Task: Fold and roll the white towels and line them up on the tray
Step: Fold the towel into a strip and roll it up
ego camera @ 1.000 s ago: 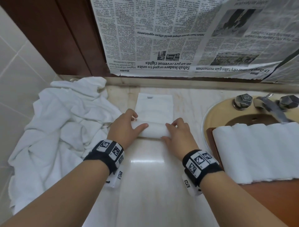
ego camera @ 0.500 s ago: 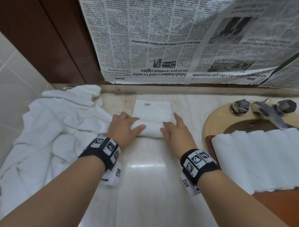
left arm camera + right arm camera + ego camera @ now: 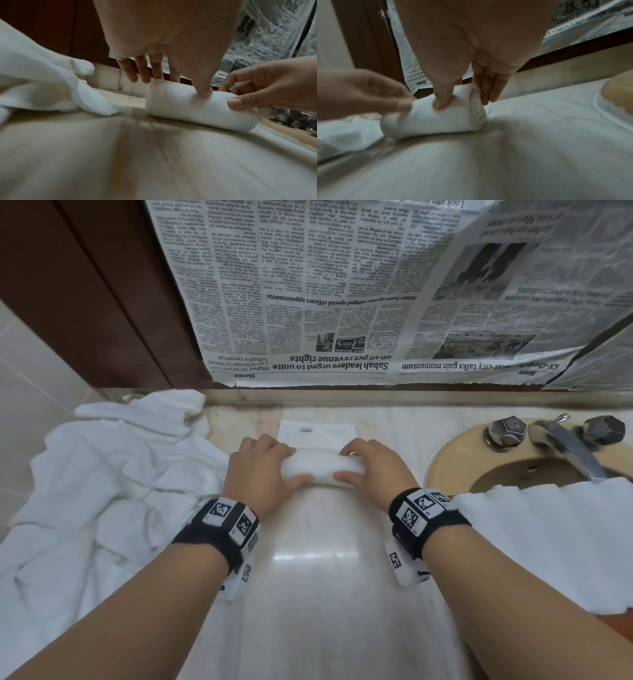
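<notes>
Both hands — left hand (image 3: 262, 474) and right hand (image 3: 371, 470) — grasp the towel roll (image 3: 320, 469); it's fatter now, flat tail (image 3: 317, 433) shorter — I'm nearly done rolling.

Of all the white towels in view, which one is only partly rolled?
The small white towel on the marble counter, gripped by the left hand and right hand. Its flat tail lies unrolled; the left pile is crumpled, the tray's rolls finished.
</notes>
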### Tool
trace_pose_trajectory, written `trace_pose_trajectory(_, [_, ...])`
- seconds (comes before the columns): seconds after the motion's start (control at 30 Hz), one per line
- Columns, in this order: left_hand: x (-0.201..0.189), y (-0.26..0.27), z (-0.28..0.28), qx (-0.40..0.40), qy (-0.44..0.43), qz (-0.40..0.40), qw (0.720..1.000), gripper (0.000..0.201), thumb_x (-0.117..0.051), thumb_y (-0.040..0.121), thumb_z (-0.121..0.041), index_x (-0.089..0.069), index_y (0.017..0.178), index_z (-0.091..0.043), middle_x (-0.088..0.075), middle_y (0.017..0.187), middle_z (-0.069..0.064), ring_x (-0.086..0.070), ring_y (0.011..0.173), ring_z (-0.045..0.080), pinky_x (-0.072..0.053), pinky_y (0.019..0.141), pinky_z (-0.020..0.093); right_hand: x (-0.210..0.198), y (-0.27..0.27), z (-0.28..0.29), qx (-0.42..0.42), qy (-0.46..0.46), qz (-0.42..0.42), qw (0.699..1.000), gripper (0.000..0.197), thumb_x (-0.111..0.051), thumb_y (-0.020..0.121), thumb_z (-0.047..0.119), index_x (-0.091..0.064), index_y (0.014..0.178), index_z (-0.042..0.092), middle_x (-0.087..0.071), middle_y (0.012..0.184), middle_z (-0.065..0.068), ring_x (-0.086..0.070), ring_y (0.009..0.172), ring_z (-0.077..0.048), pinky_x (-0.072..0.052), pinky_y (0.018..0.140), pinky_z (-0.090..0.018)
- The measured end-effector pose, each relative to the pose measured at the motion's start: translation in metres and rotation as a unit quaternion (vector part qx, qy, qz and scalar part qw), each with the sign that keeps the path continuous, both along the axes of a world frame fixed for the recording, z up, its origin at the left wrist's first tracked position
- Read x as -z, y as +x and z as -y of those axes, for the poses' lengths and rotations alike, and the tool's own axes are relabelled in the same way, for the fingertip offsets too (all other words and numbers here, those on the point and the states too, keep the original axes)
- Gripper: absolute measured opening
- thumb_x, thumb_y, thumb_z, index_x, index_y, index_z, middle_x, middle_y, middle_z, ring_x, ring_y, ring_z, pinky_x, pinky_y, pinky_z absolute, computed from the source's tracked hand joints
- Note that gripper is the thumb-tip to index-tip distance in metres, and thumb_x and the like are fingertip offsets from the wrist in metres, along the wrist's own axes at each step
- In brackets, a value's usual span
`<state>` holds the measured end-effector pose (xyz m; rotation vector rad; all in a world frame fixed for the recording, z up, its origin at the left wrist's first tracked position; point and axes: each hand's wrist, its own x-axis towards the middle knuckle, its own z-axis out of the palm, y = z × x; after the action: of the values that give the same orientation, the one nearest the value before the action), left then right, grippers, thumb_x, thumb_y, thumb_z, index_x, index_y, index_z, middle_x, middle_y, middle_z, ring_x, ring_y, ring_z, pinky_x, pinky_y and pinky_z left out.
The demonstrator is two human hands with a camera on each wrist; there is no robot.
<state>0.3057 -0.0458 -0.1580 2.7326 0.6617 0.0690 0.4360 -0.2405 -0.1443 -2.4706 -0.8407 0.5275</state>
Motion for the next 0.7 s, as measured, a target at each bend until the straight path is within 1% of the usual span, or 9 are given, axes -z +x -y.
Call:
trace_pose_trajectory(0.07, [0.004,-0.01,-0.002,0.034,0.004,-0.022,0.999,0.067,-0.073,0.078,-0.066,-0.061,0.134,-0.03,-0.057,0.128,-0.005,-0.048,0.117,0.024,-0.044,0.096,0.041,-0.001,0.002,0.0,0.012,0.012,-0.03,0.999,0.035,-0.077,0.085,0.044,-0.062,0.114,0.033,-0.058,0.107,0.003,-0.054,0.098,-0.017,-0.045,0.088,-0.032])
trace_pose_trajectory(0.17, [0.004,-0.024,-0.003,0.04,-0.032,-0.013,0.999,0.064,-0.069,0.085,-0.063,-0.059,0.138,-0.029,-0.057,0.131,-0.005,-0.047,0.118,0.022,-0.043,0.1,0.04,0.0,0.004,0.003,0.031,0.03,-0.096,0.994,0.03,-0.077,0.083,0.046,-0.066,0.11,0.039,-0.061,0.102,0.01,-0.057,0.088,-0.009,-0.043,0.08,-0.026])
trace_pose_trajectory(0.3, [0.01,-0.049,0.0,0.013,-0.166,-0.015,0.986,0.058,-0.06,0.092,-0.064,-0.057,0.142,-0.035,-0.058,0.132,-0.008,-0.048,0.123,0.017,-0.04,0.108,0.037,0.002,-0.004,0.01,0.056,0.065,-0.161,0.983,0.026,-0.072,0.09,0.044,-0.07,0.114,0.035,-0.067,0.11,0.015,-0.062,0.104,-0.011,-0.049,0.091,-0.028])
trace_pose_trajectory(0.33, [0.011,-0.052,0.001,-0.005,-0.198,-0.008,0.98,0.057,-0.059,0.092,-0.064,-0.058,0.142,-0.036,-0.059,0.133,-0.007,-0.051,0.124,0.017,-0.041,0.109,0.038,0.002,-0.009,0.009,0.07,0.076,-0.165,0.981,0.027,-0.069,0.092,0.043,-0.068,0.117,0.033,-0.066,0.109,0.013,-0.062,0.103,-0.012,-0.049,0.088,-0.028])
trace_pose_trajectory(0.43, [0.007,-0.045,0.007,-0.063,-0.233,0.002,0.97,0.056,-0.057,0.095,-0.062,-0.061,0.14,-0.03,-0.063,0.135,-0.004,-0.057,0.124,0.019,-0.043,0.107,0.036,0.005,-0.021,0.003,0.145,0.099,-0.111,0.978,0.022,-0.064,0.095,0.043,-0.061,0.115,0.033,-0.058,0.108,0.001,-0.059,0.093,-0.013,-0.042,0.075,-0.027])
trace_pose_trajectory(0.5, [0.003,-0.035,0.009,-0.111,-0.236,0.015,0.965,0.056,-0.059,0.094,-0.062,-0.062,0.137,-0.027,-0.066,0.132,-0.001,-0.06,0.12,0.021,-0.046,0.104,0.035,0.007,-0.027,-0.003,0.163,0.09,-0.049,0.981,0.022,-0.06,0.098,0.041,-0.066,0.113,0.026,-0.053,0.122,-0.003,-0.059,0.1,-0.018,-0.039,0.082,-0.026])
trace_pose_trajectory(0.6, [-0.001,-0.022,0.008,-0.16,-0.212,0.063,0.962,0.045,-0.067,0.092,-0.055,-0.062,0.127,-0.029,-0.065,0.118,0.005,-0.062,0.108,0.024,-0.047,0.091,0.032,0.01,-0.031,-0.004,0.081,0.011,-0.015,0.997,0.046,-0.059,0.096,0.049,-0.062,0.134,0.022,-0.036,0.154,0.001,-0.051,0.129,-0.022,-0.039,0.103,-0.027])
trace_pose_trajectory(0.63, [-0.002,-0.018,0.008,-0.158,-0.191,0.061,0.967,0.039,-0.067,0.092,-0.054,-0.063,0.122,-0.03,-0.063,0.114,0.006,-0.062,0.104,0.025,-0.046,0.086,0.031,0.01,-0.032,-0.001,0.041,-0.023,-0.008,0.999,0.057,-0.063,0.093,0.05,-0.055,0.141,0.022,-0.031,0.158,0.002,-0.048,0.133,-0.021,-0.038,0.107,-0.029])
trace_pose_trajectory(0.7, [-0.003,-0.014,0.009,-0.135,-0.146,0.033,0.979,0.036,-0.059,0.096,-0.056,-0.067,0.119,-0.03,-0.062,0.112,0.006,-0.063,0.103,0.027,-0.045,0.082,0.032,0.009,-0.031,0.004,-0.012,-0.05,0.017,0.999,0.06,-0.067,0.09,0.041,-0.051,0.144,0.021,-0.039,0.153,0.003,-0.052,0.128,-0.024,-0.042,0.103,-0.032])
